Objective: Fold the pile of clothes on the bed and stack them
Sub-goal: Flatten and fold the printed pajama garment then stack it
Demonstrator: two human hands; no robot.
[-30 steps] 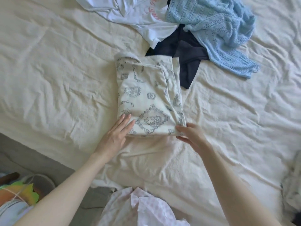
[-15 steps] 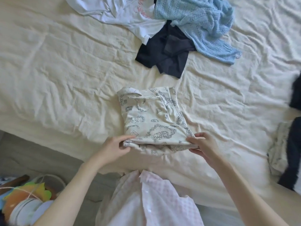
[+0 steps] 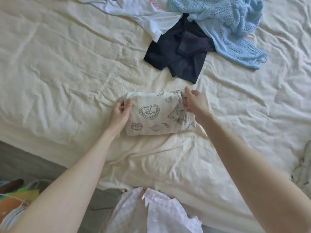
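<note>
Closest to us, the pink checked shirt we are wearing is showing at the bottom edge, and some bright-coloured items, too blurred to name, are lying on the floor by the bed's near corner. Our two bare forearms are reaching forward over the cream sheet.

A little further out, we are holding the printed cream garment, which is lying on the sheet as a compact rectangle with its fold towards us and a heart drawing facing up. Our left hand is pinching its far left corner between thumb and fingers, and our right hand is gripping the bunched far right corner with fingers curled round the cloth. We judge that we are holding both far corners so that the top layer is lining up squarely with the layers beneath, and so that the bundle is not springing open when it is let go. The right side is looking more gathered than the left, so it probably needs smoothing.

Beyond it, well apart from the folded piece, the unfolded pile is waiting: a dark navy garment lies nearest, with a white T-shirt overlapping its far left and a pale blue knit draped over its right. A greyish cloth is lying at the right edge.
</note>
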